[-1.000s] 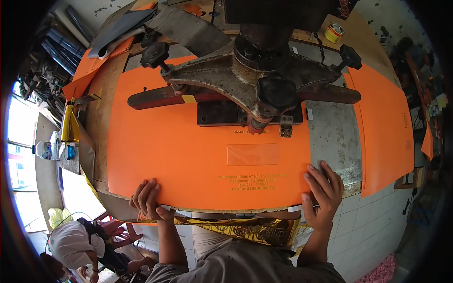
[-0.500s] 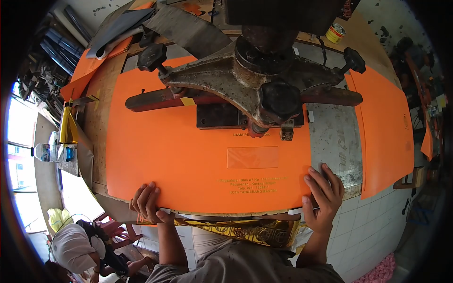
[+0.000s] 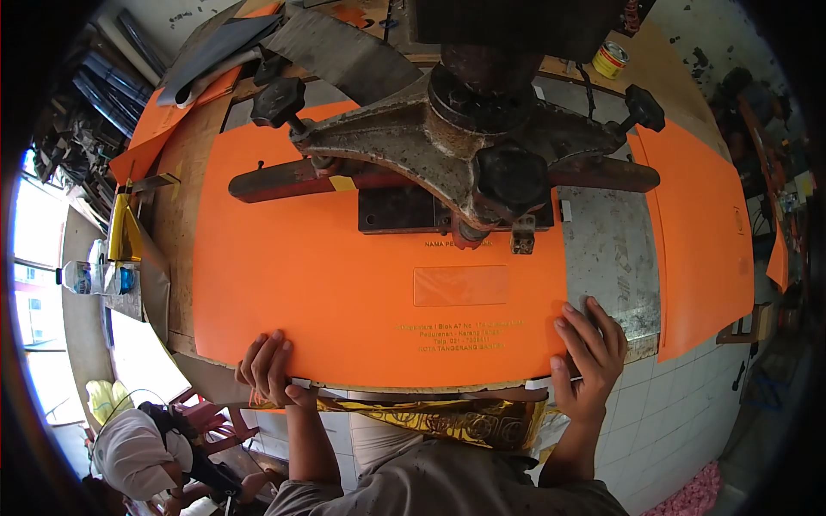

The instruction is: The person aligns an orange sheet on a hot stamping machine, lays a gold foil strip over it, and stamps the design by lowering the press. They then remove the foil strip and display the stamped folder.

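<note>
An orange sheet point(image 3: 301, 275) with gold lettering and a small clear window point(image 3: 460, 285) lies flat under the dark metal head of a press point(image 3: 404, 138). My left hand point(image 3: 271, 370) is at the sheet's near left corner, fingers bent on top and thumb at the edge. At the near right corner, my right hand point(image 3: 589, 357) rests with its fingers spread, touching the sheet's edge. Gold foil point(image 3: 430, 420) with stamped shapes hangs below the front edge, between my forearms. The press head hides part of the sheet's far side.
More orange sheets point(image 3: 701, 241) lie on the right and at the far left. A yellow can point(image 3: 610, 60) stands at the back right. On the left are a gold foil roll point(image 3: 126, 228) and a plastic bottle point(image 3: 82, 277). Another person point(image 3: 142, 451) is at the lower left.
Both my hands stay in nearly the same place on the orange sheet. The person at the lower left has shifted slightly.
</note>
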A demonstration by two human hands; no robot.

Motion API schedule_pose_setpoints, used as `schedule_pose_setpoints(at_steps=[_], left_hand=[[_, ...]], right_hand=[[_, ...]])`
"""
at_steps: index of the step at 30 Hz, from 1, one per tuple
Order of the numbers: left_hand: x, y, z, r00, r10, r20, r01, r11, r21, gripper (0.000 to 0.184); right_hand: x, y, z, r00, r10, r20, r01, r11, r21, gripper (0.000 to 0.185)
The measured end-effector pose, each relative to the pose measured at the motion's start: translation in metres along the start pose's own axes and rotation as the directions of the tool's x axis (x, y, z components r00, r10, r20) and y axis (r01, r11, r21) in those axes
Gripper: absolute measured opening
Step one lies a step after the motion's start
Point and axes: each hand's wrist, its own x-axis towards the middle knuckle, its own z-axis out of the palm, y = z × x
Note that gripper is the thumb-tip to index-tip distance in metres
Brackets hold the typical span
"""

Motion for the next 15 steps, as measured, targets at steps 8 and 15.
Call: schedule_pose_setpoints(at_steps=[8, 15], left_hand=[[-0.0022, -0.0009, 0.0021, 0.999, -0.014, -0.039, 0.013, 1.000, -0.010, 0.064], [-0.0016, -0.0022, 0.0015, 1.000, 0.011, -0.030, -0.011, 1.000, -0.026, 0.061]], right_hand=[[-0.0013, 0.0020, 0.0023, 0.999, -0.009, -0.042, 0.010, 1.000, 0.009, 0.041], [0.0003, 0.0009, 0.0018, 0.999, -0.017, -0.032, 0.017, 1.000, -0.007, 0.040]])
